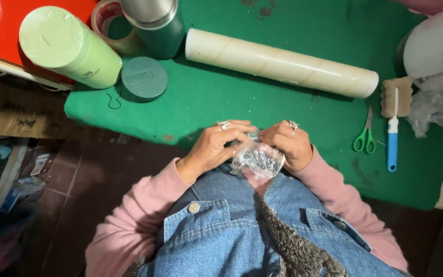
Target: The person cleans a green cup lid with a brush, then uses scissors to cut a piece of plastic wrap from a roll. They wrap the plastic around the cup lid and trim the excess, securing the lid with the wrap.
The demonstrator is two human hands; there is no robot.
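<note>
Left hand: the left hand [216, 146] is curled, fingers bent and closed onto a crumpled piece of clear plastic wrap [256, 160], with a ring on one finger.
Right hand: the right hand [290, 144] is also closed, its fingertips pinching the same wrap from the other side; it wears a ring too.
Plastic wrap: it sits between the two hands, at the near edge of the green mat [283, 113], just above the denim vest [242, 225]. Whether anything is inside it cannot be told.
Light green bottle: the light green bottle [67, 46] lies on its side at the far left, sealed in clear film.
Dark green bottle: the dark green bottle [157, 23] stands upright behind the mat's edge, its top a steel collar; its contents are not visible.
Lid: a round dark green lid [144, 78] lies flat on the mat, near both bottles.
Tape: a tape roll [109, 23] rests between the two bottles.
Wrap roll: a long wrap roll [280, 62] lies across the mat.
Tools: green-handled scissors [365, 137] and a blue-handled brush [393, 136] lie side by side at the right.
White jug: a white jug [437, 48] sits at the far right, with loose clear plastic [433, 110] below it.
</note>
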